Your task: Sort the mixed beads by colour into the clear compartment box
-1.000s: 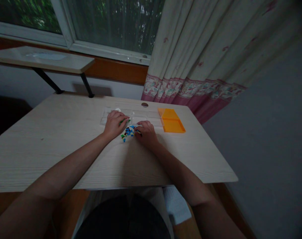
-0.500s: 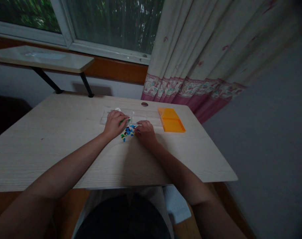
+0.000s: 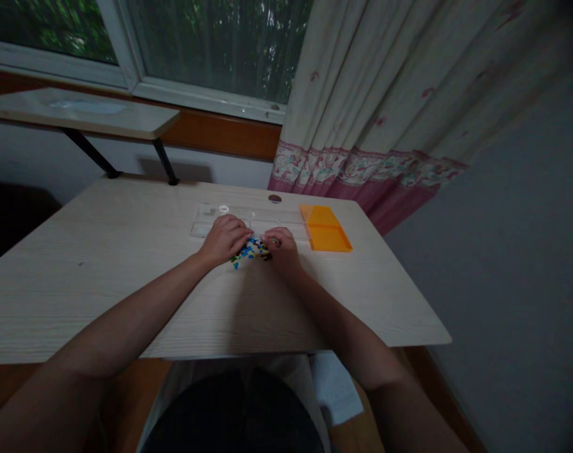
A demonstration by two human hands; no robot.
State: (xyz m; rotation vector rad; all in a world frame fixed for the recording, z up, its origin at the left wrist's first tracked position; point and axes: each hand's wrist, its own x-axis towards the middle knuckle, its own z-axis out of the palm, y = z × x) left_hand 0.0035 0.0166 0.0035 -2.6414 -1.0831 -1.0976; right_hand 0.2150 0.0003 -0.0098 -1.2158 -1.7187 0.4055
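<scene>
**Left hand shifted toward 4 o'clock, now at the brick pile**

2 hands, 1 pile. Small bricks (image 3: 249, 249) sit between them, too small to count. Left hand (image 3: 226, 240) at the pile's 10 o'clock, right hand (image 3: 282, 249) at 3. Fingers curled on both; can't tell if either pinches a brick. 1 clear divided case (image 3: 277, 217) at 12, 1 orange case (image 3: 328, 236) at 2.

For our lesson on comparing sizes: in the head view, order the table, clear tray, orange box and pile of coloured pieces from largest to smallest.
1. Table
2. Clear tray
3. Orange box
4. Pile of coloured pieces, judged by its visible part
</scene>
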